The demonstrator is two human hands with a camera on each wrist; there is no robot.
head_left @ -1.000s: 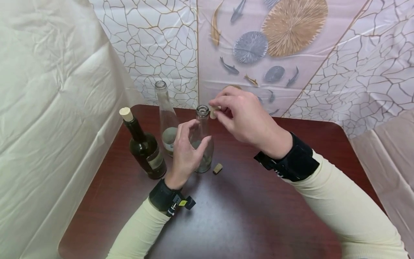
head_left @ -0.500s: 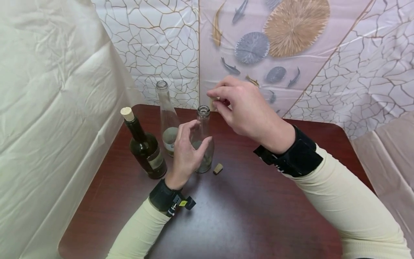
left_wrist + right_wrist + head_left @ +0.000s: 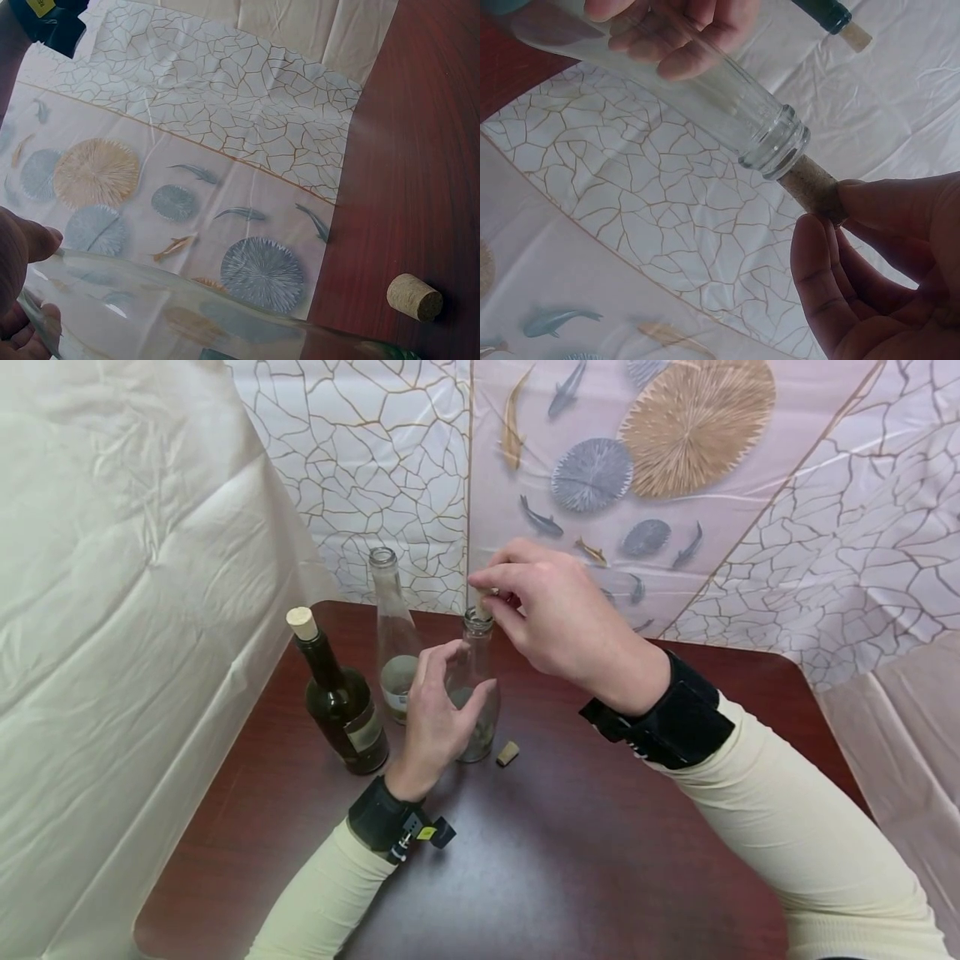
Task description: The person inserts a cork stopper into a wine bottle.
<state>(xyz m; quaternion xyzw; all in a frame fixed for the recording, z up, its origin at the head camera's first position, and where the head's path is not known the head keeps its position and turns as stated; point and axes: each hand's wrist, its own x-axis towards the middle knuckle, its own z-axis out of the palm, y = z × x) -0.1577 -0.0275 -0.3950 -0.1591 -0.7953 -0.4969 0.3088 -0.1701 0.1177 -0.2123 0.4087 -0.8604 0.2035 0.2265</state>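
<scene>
My left hand (image 3: 435, 718) curls its fingers and thumb around a clear glass bottle (image 3: 477, 745) that stands on the table. Above it, my right hand (image 3: 566, 618) pinches a cork (image 3: 810, 187) between thumb and fingertips. In the right wrist view the cork's lower end is at the bottle's mouth (image 3: 776, 146), in line with the neck; how deep it sits I cannot tell. A second cork (image 3: 414, 297) lies on its side on the table, right of the bottle's base.
A dark green bottle (image 3: 337, 702) with a cork (image 3: 302, 622) in its neck stands at the left. Behind my left hand is another clear bottle (image 3: 393, 622), uncorked. Patterned cloth (image 3: 390, 460) hangs behind the dark red table (image 3: 637, 827).
My right hand has lifted the cork slightly, then brought it left and down onto the bottle's mouth. The left hand keeps its place at the bottle. The view has shifted slightly.
</scene>
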